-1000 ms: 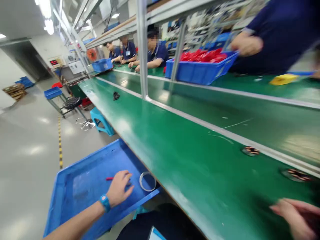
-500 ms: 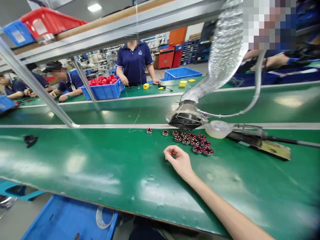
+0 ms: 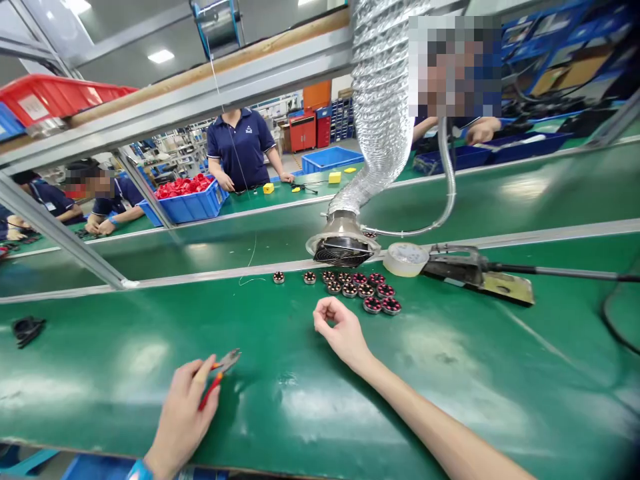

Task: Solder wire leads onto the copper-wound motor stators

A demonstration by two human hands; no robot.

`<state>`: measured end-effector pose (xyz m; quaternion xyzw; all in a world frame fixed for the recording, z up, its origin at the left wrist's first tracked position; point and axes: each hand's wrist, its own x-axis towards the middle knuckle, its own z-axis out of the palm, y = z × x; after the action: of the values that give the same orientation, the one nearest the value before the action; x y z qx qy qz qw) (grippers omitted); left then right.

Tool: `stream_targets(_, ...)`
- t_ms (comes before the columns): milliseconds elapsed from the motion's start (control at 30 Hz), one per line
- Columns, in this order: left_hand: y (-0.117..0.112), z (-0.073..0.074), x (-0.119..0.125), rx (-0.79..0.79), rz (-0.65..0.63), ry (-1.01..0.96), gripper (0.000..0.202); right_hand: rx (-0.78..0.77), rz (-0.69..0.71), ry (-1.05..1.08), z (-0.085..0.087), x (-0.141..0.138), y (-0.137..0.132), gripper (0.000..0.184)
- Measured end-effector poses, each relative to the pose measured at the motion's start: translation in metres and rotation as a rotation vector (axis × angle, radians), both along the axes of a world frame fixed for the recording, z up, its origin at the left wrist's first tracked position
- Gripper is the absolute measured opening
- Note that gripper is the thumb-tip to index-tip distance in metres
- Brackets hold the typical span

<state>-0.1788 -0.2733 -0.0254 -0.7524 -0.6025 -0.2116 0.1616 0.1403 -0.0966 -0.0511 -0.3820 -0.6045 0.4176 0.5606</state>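
Note:
My left hand (image 3: 185, 410) is closed around the handles of red-and-orange pliers (image 3: 219, 380), low over the front of the green bench (image 3: 270, 427). The jaws of the pliers point up and to the right. My right hand (image 3: 341, 330) has its fingers curled with thumb and forefinger together, just in front of a cluster of small round motor stators (image 3: 365, 291). Whatever its fingertips pinch, if anything, is too small to make out. Two more stators stand apart to the left, one of them a single stator (image 3: 279, 277) near a thin wire (image 3: 249, 280).
A fan hood (image 3: 343, 245) on a silver duct hangs behind the stators. To its right lie a tape roll (image 3: 406, 259) and a black tool with a cable (image 3: 480, 277). A dark part (image 3: 27, 330) lies far left. Co-workers sit and stand beyond the rail.
My left hand has come into view from below, holding the pliers. The view has shifted to the right; my right hand keeps its curled pose near the stators.

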Motion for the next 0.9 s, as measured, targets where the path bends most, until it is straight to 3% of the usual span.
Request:
stream_targets(100,0.053,-0.001,0.032,-0.167,-0.205,-0.009,0.048,-0.01,-0.004,0.008,-0.001,0.003,0.005,0.006)
stream_targets(233,0.1,0.01,0.059,-0.364,-0.36,-0.051,0.039,-0.029,-0.019,0.007,-0.005,0.006,0.012,0.008)
stream_targets(333,0.146,0.026,0.073,-0.352,-0.363,-0.175,0.032,-0.057,-0.022,-0.013,-0.01,0.002,0.014,0.01)
stream_targets(433,0.215,0.035,0.088,-0.282,-0.366,-0.29,0.027,-0.072,0.022,-0.047,-0.016,-0.005,0.015,0.011)
stream_targets(533,0.299,0.032,0.111,-0.316,-0.327,-0.308,0.028,-0.054,0.04,-0.075,-0.019,-0.009,0.016,0.01)
stream_targets(667,0.393,0.02,0.144,-0.385,-0.317,-0.205,0.051,-0.033,0.049,-0.085,-0.022,-0.011,0.019,0.009)
stream_targets(800,0.451,0.01,0.176,-0.412,-0.431,-0.163,0.071,-0.013,0.066,-0.099,-0.024,-0.012,0.022,0.011)
stream_targets(900,0.476,0.007,0.198,-0.424,-0.533,-0.159,0.057,-0.004,0.069,-0.128,-0.026,-0.013,0.024,0.011)
